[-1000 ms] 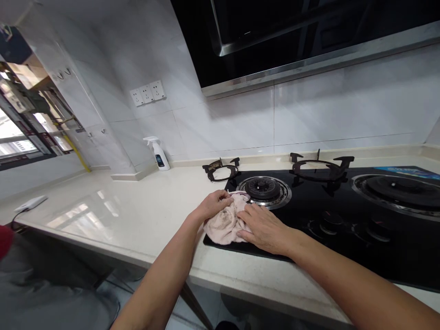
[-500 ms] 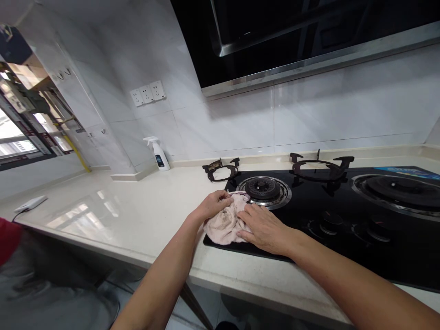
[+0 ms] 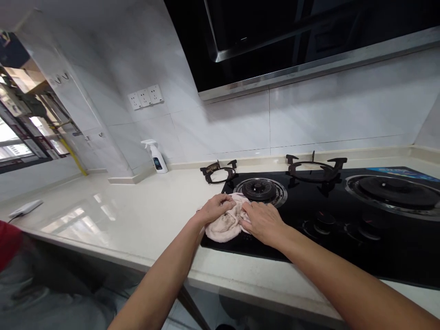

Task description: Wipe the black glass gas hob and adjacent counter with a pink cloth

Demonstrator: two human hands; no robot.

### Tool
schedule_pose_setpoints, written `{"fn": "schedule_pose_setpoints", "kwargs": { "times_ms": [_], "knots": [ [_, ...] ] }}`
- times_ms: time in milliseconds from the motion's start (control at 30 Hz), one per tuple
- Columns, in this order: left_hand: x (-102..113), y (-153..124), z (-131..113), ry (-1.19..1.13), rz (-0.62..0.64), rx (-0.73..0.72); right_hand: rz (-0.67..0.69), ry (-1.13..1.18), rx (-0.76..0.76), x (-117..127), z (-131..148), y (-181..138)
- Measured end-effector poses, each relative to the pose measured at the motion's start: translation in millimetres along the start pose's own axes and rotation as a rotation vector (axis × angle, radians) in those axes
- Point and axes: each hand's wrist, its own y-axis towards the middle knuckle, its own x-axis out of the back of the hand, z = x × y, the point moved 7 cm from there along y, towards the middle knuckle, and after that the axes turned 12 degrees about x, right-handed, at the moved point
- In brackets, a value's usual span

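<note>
A crumpled pale pink cloth lies bunched on the front left corner of the black glass gas stove. My left hand grips its left side, fingers curled into the folds. From the right, my right hand is closed on the cloth too, its fingertips partly buried in it. Just behind the cloth is the left burner with its shiny metal ring. One pot support rests on the counter behind the stove's left edge; another pot support stands at the stove's back edge.
A white spray bottle stands by the wall on the pale counter. The right burner and two knobs are on the stove. A range hood hangs above. A person's red sleeve shows at left, near a white device.
The cloth is bunched tighter, and my right hand has drawn slightly left with its fingers more curled. The view has shifted a little.
</note>
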Motion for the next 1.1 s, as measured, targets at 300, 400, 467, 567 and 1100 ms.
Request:
{"fn": "schedule_pose_setpoints", "kwargs": {
  "times_ms": [300,400,467,567,1100],
  "knots": [
    [-12.0,-25.4,-27.1,0.28,-0.055,0.035,0.004,-0.011,0.028,-3.4,2.9,-0.9],
    [-14.2,-43.3,-28.4,0.266,0.002,0.05,0.014,-0.031,0.049,-0.8,9.4,-2.8],
    [-14.5,-58.3,-26.3,0.241,0.02,0.077,0.02,-0.038,0.08,2.8,16.2,-6.7],
    [-17.4,-85.2,-26.7,0.211,0.042,0.082,0.026,-0.035,0.133,8.1,28.0,-23.5],
    [-149.6,-102.7,-140.5,0.256,0.29,-0.17,-0.48,0.493,-0.27,-3.3,-73.5,-200.6]
  ]
}}
